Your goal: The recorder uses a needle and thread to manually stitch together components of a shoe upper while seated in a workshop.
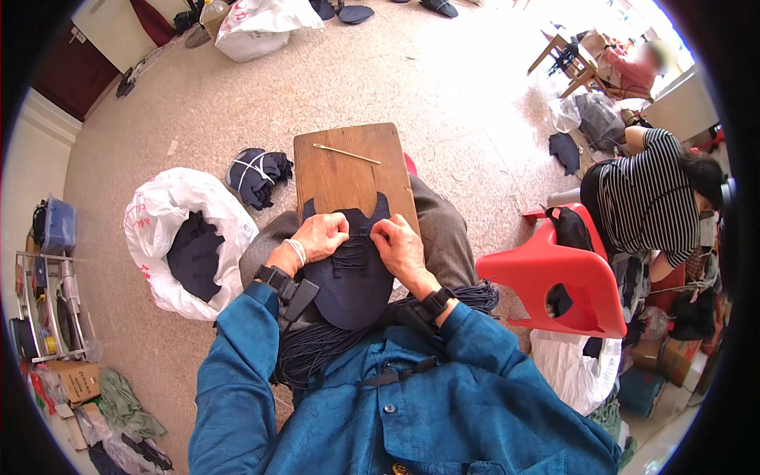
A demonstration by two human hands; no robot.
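Note:
A dark navy shoe upper (348,294) rests across my lap and the near end of a wooden stool top (340,178). Several rows of dark lace (351,257) cross its middle. My left hand (323,236), with a white band round the wrist, is closed in a pinch at the left of the top row. Opposite it, my right hand (398,247) pinches at the right side. A thin stretch of lace seems to run between them; the fingertips hide its ends. A long needle-like tool (347,153) lies on the stool top. A bundle of dark laces (317,352) is draped over my lap.
A white plastic bag (142,245) of dark pieces stands left, beside a tied dark bundle (257,176). At right are a red plastic chair (554,277) and a person in a striped top (645,198). Another person (633,73) sits farther back. Cardboard boxes (77,381) lie lower left.

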